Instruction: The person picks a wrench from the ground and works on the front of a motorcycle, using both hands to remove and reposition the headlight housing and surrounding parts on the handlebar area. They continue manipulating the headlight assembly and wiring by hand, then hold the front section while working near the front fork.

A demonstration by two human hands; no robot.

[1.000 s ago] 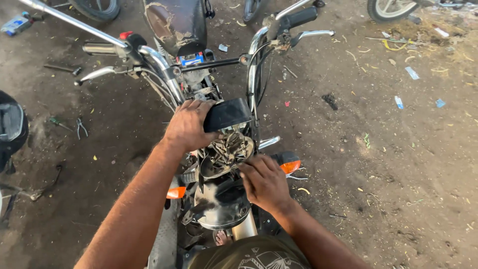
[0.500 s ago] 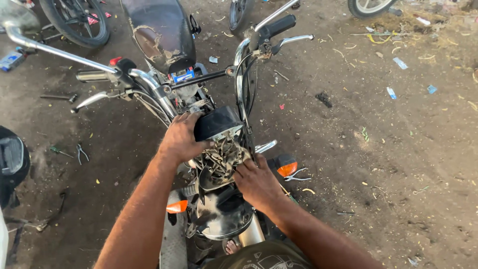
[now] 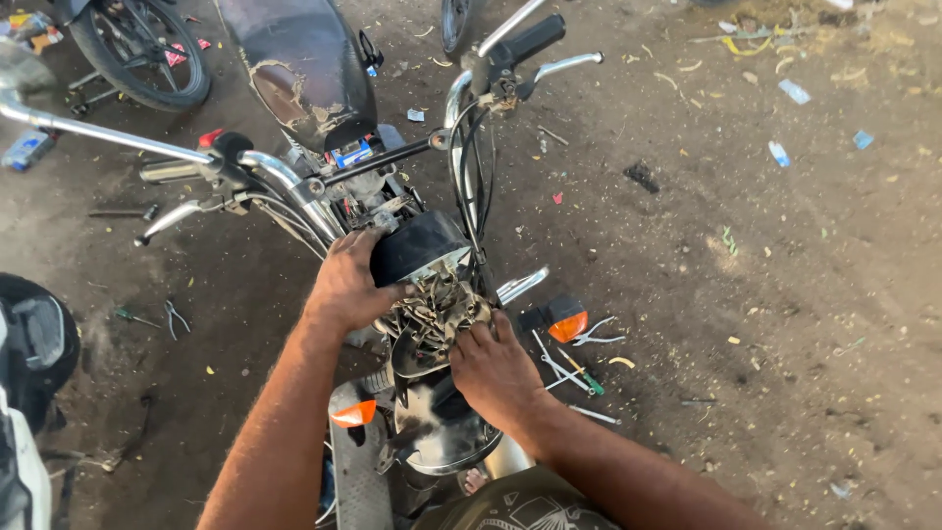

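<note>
I look down on the front of a motorcycle [image 3: 304, 79] with chrome handlebars [image 3: 285, 177]. My left hand [image 3: 345, 285] grips the left side of the black headlight housing [image 3: 417, 245]. Below the housing a tangle of wires and connectors [image 3: 432, 309] lies exposed. My right hand [image 3: 496, 368] rests against the lower right of that wire bundle, its fingers curled into the wires. A loose headlight bowl [image 3: 442, 442] hangs under my right hand. Orange turn signals [image 3: 567, 322] stick out on both sides.
Pliers and a screwdriver [image 3: 162, 316] lie on the dirt at left. More hand tools [image 3: 574, 368] lie on the ground right of the front wheel. Another bike's wheel [image 3: 137, 54] stands at the top left, and a dark helmet-like object [image 3: 34, 344] at the left edge.
My view has shifted, so the motorcycle sits lower and larger in frame. My right hand has moved up from the headlight bowl to the wire bundle. My left hand stays on the housing.
</note>
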